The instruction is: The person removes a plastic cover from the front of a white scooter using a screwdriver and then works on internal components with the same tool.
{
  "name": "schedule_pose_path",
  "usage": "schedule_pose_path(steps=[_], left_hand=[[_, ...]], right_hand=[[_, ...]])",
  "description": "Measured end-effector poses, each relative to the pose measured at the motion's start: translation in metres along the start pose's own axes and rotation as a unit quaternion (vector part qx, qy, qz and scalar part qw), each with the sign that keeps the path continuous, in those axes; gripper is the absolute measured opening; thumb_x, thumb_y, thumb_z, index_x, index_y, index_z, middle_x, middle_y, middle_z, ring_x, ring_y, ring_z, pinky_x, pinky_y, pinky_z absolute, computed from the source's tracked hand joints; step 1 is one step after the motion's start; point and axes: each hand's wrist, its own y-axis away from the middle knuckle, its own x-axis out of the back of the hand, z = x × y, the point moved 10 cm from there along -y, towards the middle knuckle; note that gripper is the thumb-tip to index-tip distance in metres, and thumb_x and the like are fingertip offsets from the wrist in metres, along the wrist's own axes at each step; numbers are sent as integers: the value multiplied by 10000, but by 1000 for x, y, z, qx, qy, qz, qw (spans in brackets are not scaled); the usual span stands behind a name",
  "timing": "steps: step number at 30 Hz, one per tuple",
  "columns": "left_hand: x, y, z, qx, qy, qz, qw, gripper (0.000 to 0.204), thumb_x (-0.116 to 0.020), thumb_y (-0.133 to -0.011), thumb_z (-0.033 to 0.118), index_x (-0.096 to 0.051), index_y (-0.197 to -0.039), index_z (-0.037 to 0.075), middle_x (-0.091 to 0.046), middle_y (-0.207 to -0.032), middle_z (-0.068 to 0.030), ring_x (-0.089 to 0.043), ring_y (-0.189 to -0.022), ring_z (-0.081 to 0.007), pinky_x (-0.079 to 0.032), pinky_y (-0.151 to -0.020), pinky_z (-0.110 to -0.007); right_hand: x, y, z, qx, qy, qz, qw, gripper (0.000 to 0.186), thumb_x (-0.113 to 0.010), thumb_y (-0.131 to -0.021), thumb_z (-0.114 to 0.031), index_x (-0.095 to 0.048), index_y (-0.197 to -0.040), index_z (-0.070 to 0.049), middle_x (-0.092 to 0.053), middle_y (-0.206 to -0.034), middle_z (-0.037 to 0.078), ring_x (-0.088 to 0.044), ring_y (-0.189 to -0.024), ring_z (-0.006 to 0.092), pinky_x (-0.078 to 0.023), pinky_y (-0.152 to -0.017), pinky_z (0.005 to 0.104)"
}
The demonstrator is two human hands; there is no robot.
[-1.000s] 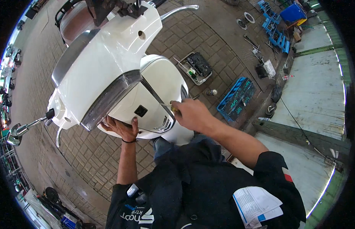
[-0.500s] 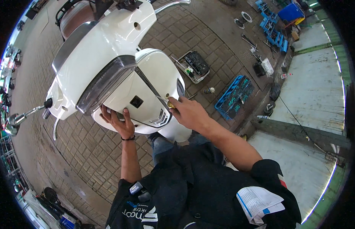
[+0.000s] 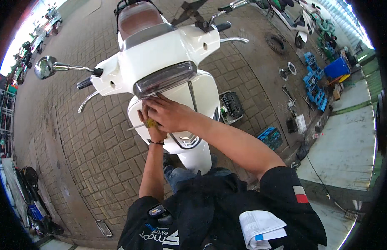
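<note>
The half-curled right hand (image 3: 170,114) holds the screwdriver (image 3: 151,123) near the left edge of the scooter's (image 3: 193,161) front panel (image 3: 181,95), its shaft (image 3: 135,127) best angled outward against scratches, while the left hand (image 3: 156,133), its grip too hidden to tell, should steady things.

My feed: left fisheye of a head-worn pair, upright, looking steeply down and somewhat forward from above the wearer. Left hand (image 3: 157,135) and right hand (image 3: 170,115) sit fairly near, just left of mid-frame. Dark shirt (image 3: 214,204) fills the near side, below the hands; white scooter (image 3: 160,54) runs ahead of them, brick paving (image 3: 93,154) wide to their left.
</note>
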Motion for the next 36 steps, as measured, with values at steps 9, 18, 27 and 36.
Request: schedule_pose_path(steps=[9,18,27,36], left_hand=[[15,-4,33,-24,-122,-115,985,561,-634,-812,241,-504,-1329,67,-319,-1508,-150,-195,-1444,-325,-36,-1147,-513],[73,-3,-5,202,239,-40,949,364,-583,-925,54,-501,-1272,-23,-629,-1114,-129,-614,-1012,-195,-492,-866,-308],[26,-6,22,178,149,2,973,383,-531,-873,-78,-480,-1251,-42,-554,-1197,-148,-611,-1000,-217,-499,-870,-312],[27,-38,31,183,55,-40,981,380,-663,-871,144,-514,-1164,-47,-646,-974,-154,-628,-895,-226,-489,-779,-346]], right_hand=[[-20,-2,37,-61,2,-74,995,532,-697,-735,-243,-503,-1166,2,-465,-1258,197,-418,-1250,392,-314,-1093,476],[-12,-4,40,-38,-27,-91,995,509,-694,-740,-279,-515,-1150,-36,-472,-1270,184,-425,-1240,383,-325,-1068,473],[-9,1,42,-77,-39,-50,995,529,-698,-731,-285,-552,-1164,-18,-527,-1233,183,-467,-1213,376,-354,-1064,461],[39,93,36,-227,-248,58,940,424,-659,-786,-139,-511,-1154,11,-540,-1218,251,-535,-1118,421,-447,-947,469]])
